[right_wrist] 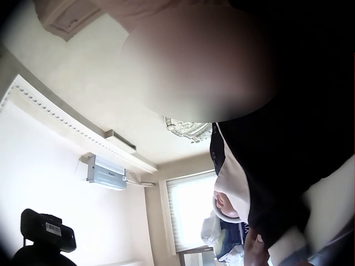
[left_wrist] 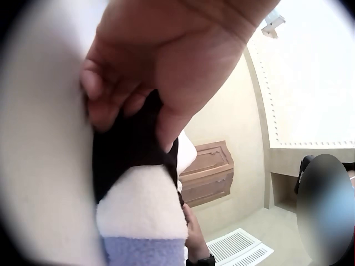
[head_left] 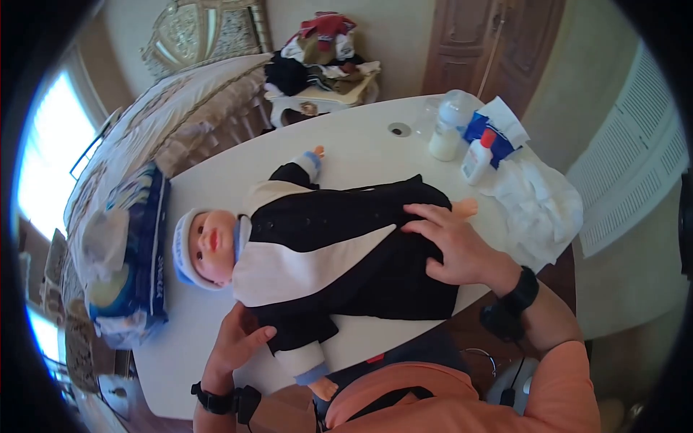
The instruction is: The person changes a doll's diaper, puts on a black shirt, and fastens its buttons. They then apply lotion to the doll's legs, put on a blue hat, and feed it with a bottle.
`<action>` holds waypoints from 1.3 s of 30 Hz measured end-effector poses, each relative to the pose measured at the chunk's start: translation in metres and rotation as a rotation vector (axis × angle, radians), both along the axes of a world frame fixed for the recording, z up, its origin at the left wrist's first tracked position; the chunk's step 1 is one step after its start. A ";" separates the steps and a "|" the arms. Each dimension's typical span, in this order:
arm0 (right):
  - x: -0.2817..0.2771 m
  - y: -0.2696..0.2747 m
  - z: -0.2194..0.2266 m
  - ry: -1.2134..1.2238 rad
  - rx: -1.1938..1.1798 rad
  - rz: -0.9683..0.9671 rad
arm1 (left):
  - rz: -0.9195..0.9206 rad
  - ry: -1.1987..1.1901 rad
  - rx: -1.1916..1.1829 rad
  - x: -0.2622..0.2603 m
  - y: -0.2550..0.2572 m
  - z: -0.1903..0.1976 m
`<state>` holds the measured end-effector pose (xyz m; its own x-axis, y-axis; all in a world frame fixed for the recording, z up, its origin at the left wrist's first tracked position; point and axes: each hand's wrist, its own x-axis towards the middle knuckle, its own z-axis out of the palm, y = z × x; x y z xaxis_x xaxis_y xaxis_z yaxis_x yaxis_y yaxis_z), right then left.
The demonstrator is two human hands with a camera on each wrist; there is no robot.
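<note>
A baby doll (head_left: 213, 240) in a white and blue hat lies on its back on the white table (head_left: 209, 169). It wears a black and cream outfit (head_left: 310, 224) whose front panel lies across its body. At the near sleeve (head_left: 292, 328), my left hand (head_left: 237, 339) has its thumb on one side and fingers on the other; the left wrist view shows black cloth (left_wrist: 130, 147) between them. My right hand (head_left: 455, 245) rests on the outfit's lower part, fingers spread loosely. One doll foot (head_left: 465, 208) sticks out beyond that hand.
Left of the doll stands a diaper pack (head_left: 155, 245). Toward the far right are a baby bottle (head_left: 447, 130), a white bottle with a red cap (head_left: 478, 159), a blue wipes pack (head_left: 498, 130) and crumpled white cloth (head_left: 538, 206). A bed (head_left: 209, 94) lies behind.
</note>
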<state>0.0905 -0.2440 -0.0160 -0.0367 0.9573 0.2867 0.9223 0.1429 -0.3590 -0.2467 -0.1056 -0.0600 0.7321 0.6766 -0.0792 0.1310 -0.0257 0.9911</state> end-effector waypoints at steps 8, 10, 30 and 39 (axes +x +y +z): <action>-0.011 0.013 -0.020 0.071 0.115 -0.173 | 0.089 0.050 0.051 0.005 0.030 -0.009; -0.014 0.013 -0.023 0.093 0.148 -0.208 | 0.123 0.084 0.053 -0.003 0.033 -0.022; 0.171 0.032 0.035 -0.160 -0.038 -0.729 | 0.303 -0.210 0.059 0.004 0.015 -0.039; 0.209 0.031 0.035 -0.246 -0.030 -0.621 | 0.552 0.219 0.600 0.011 0.002 -0.035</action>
<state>0.2991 -0.2125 0.0192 0.4630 0.8290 0.3136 0.8855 -0.4479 -0.1233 -0.2360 -0.1033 -0.0954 0.2942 0.9054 0.3060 0.4668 -0.4155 0.7807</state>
